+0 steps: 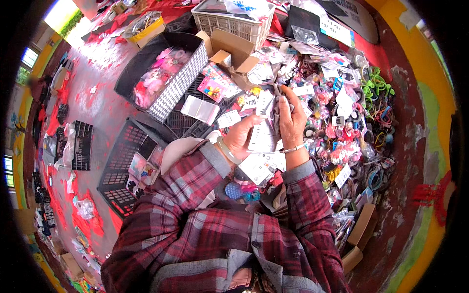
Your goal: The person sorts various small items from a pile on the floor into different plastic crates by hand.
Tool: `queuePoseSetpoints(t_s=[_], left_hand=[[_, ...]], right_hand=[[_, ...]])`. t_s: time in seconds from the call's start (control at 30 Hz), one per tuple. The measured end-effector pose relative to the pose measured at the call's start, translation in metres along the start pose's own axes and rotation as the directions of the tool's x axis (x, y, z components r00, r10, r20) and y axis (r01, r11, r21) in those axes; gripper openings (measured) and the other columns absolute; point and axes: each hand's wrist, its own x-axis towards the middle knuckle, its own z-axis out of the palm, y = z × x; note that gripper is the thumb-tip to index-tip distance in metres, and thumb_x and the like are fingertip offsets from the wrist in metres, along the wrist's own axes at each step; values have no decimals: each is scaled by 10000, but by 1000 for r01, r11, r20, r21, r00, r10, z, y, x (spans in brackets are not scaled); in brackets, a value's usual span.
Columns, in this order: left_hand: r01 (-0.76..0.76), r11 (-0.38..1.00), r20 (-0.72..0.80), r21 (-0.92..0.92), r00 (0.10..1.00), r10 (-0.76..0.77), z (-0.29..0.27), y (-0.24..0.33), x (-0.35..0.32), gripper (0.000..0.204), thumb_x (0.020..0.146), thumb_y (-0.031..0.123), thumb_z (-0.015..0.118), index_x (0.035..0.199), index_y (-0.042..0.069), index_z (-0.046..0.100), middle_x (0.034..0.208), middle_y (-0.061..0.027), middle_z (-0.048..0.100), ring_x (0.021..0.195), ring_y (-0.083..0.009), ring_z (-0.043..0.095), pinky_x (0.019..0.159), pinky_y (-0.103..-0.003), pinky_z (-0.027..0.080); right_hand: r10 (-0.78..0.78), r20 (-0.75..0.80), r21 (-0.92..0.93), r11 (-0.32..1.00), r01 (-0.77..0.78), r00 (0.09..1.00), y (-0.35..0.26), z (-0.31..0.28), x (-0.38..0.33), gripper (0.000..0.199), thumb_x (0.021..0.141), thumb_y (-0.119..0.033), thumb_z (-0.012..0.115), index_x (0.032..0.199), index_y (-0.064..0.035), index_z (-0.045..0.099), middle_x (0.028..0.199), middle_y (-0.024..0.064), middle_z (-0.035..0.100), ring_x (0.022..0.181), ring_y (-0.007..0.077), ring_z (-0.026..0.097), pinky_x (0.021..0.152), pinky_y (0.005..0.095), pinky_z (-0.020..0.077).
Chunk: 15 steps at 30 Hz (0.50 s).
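Note:
In front of my chest, my left hand is closed on a white printed card, its thumb pressing on the card's left edge. My right hand is closed at the card's right side, fingers curled round a greyish soft strip whose kind I cannot make out. Part of that strip is hidden behind the fingers. Below the hands lies another white printed card, next to a blue dotted ball-like thing. A large heap of hair ties and small packaged accessories spreads to the right of my right hand.
Left of the hands stand a black crate, a black-and-white patterned bin with pink fluffy things, and an open cardboard box. A white basket is behind them. A cardboard box lies at the lower right.

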Motion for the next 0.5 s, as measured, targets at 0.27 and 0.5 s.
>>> queuePoseSetpoints(t_s=[0.27,0.5], left_hand=[[-8,984,194,-176,980,43,2,11,4,351,860,279,494,1107,33,540,1006,-103,609,923,-236,599,834,-372,479],[-122,962,-28,245,991,132,0,5,4,238,849,123,494,1043,3,565,942,-106,624,819,-206,629,748,-343,519]], right_hand=[[-297,98,-131,942,309,950,5,-2,-9,278,790,-109,598,1054,-25,573,1034,144,609,958,279,585,828,338,444],[-103,-67,-67,993,98,992,11,-12,-11,239,835,-91,574,1061,-15,584,978,114,626,899,186,591,796,289,453]])
